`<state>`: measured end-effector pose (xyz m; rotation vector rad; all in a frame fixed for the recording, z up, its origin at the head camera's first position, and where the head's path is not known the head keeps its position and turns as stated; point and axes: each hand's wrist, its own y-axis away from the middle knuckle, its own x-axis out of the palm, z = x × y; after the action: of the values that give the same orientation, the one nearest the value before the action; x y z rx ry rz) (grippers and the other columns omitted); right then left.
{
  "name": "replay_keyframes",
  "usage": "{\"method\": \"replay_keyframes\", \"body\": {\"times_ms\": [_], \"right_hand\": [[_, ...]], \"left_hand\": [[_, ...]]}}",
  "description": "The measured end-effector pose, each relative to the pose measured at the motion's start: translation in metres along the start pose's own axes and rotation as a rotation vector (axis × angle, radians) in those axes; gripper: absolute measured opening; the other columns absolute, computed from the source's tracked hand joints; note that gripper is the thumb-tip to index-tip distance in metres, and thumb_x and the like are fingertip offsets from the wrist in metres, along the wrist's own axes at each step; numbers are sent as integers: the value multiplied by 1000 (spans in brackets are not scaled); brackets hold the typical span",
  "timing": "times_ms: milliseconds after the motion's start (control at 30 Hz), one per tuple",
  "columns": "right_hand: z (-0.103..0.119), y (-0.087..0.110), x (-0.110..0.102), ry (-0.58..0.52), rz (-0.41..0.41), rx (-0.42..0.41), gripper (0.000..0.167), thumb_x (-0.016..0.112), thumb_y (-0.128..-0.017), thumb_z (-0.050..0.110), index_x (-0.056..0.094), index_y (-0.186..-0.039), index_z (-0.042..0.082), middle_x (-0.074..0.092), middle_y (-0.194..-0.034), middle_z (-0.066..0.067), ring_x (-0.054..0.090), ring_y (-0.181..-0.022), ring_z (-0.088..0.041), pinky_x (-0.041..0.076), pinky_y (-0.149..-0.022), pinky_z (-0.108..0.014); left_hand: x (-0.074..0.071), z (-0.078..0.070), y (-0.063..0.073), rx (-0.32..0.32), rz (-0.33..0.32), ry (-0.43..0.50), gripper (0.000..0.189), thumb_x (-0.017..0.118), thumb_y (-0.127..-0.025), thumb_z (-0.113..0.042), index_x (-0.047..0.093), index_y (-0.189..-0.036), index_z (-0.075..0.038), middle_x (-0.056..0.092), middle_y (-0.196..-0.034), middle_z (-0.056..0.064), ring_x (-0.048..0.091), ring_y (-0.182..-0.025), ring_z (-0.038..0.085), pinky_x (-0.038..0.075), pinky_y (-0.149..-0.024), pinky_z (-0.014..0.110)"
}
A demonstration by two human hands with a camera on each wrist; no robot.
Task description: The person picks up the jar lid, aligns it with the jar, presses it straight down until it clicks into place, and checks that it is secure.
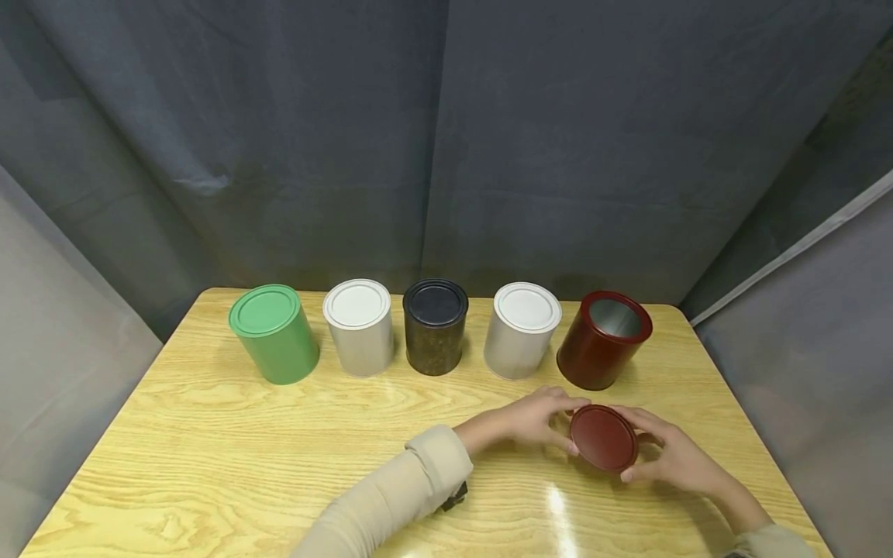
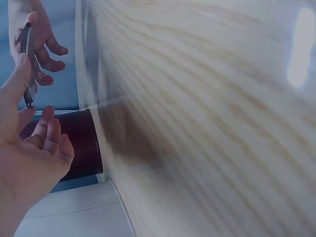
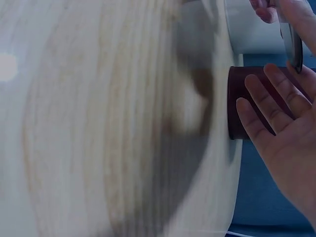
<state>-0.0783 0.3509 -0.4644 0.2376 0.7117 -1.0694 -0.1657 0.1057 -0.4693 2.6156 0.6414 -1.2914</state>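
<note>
Both hands hold a round dark red lid (image 1: 604,438) level above the table, in front of an uncovered dark red can (image 1: 596,353). The left hand (image 1: 543,418) pinches the lid's left edge between thumb and fingers. At the opposite edge, the right hand (image 1: 673,455) grips it the same way. The left wrist view has the lid (image 2: 27,69) nearly edge-on between the left hand (image 2: 37,153) and the other hand. In the right wrist view the right hand's lower fingers (image 3: 261,106) spread away from the lid (image 3: 295,47), with the can (image 3: 239,101) behind.
Left of the red can stand a white can (image 1: 519,341), a black can (image 1: 434,337), another white can (image 1: 364,337) and a green can (image 1: 282,345), all with lids on. The wooden table (image 1: 244,465) is bordered by grey curtains (image 1: 335,155) behind and at the sides.
</note>
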Motion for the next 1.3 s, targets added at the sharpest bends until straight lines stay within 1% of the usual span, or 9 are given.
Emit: {"method": "replay_keyframes", "body": {"times_ms": [200,333,467,600,700,833,967,1067,1300], "right_hand": [[6,-3,-5,-9,-11,7,81,80,-65,6,40,-136,3,50,-124,-6,48,-107,-4,46,-78,-26],[9,-3,-8,-12,-33,35,80,80,-66,6,41,-136,4,50,-125,-3,48,-107,-2,46,-77,-26],[13,-5,-11,-16,-64,29,81,80,-65,2,40,-135,2,50,-125,-1,47,-107,-1,46,-78,-24],[13,-6,-14,-13,-86,21,82,80,-64,0,40,-135,0,50,-125,6,46,-108,2,46,-78,-22],[13,-8,-17,-14,-107,12,81,79,-63,-2,40,-135,-1,49,-125,10,46,-108,3,46,-78,-20],[15,-9,-22,-21,-133,-6,80,78,-62,-6,41,-133,-3,49,-126,10,45,-109,3,44,-78,-16],[19,-11,-27,-25,-139,-19,80,77,-62,-9,41,-133,-4,49,-125,10,45,-109,3,43,-79,-15],[21,-13,-31,-29,-134,-23,80,77,-63,-9,40,-134,-4,49,-123,9,46,-108,2,44,-79,-15],[30,-18,-40,1,-155,-22,80,77,-62,-10,40,-133,-7,47,-123,12,46,-105,3,42,-78,-12]], "left_hand": [[-5,-1,-1,29,-44,20,67,74,-75,-35,47,-133,-14,53,-112,-2,45,-101,2,31,-85,12],[-7,-3,-2,25,-95,27,65,75,-74,-35,50,-131,-14,54,-109,-2,45,-97,2,34,-76,9],[-9,-3,-3,27,-170,26,63,76,-72,-35,54,-128,-16,55,-104,-4,46,-92,0,34,-72,7],[-11,-5,-3,29,-233,32,61,77,-71,-34,56,-125,-15,56,-102,-2,50,-90,6,34,-70,7],[-14,-8,-3,9,-266,57,60,77,-72,-33,57,-125,-13,56,-104,1,52,-92,12,34,-70,8],[-17,-11,-4,-12,-299,90,57,75,-74,-34,58,-124,-14,56,-105,-1,52,-95,11,36,-73,10],[-21,-15,-5,-19,-325,94,56,74,-75,-34,58,-125,-15,55,-104,-4,49,-95,6,38,-76,11],[-23,-17,-6,-17,-327,79,57,75,-74,-33,57,-125,-14,56,-104,-3,47,-95,2,37,-77,11],[-34,-24,-10,2,-322,32,62,75,-74,-34,54,-127,-10,56,-106,2,46,-96,3,33,-77,8]]}}
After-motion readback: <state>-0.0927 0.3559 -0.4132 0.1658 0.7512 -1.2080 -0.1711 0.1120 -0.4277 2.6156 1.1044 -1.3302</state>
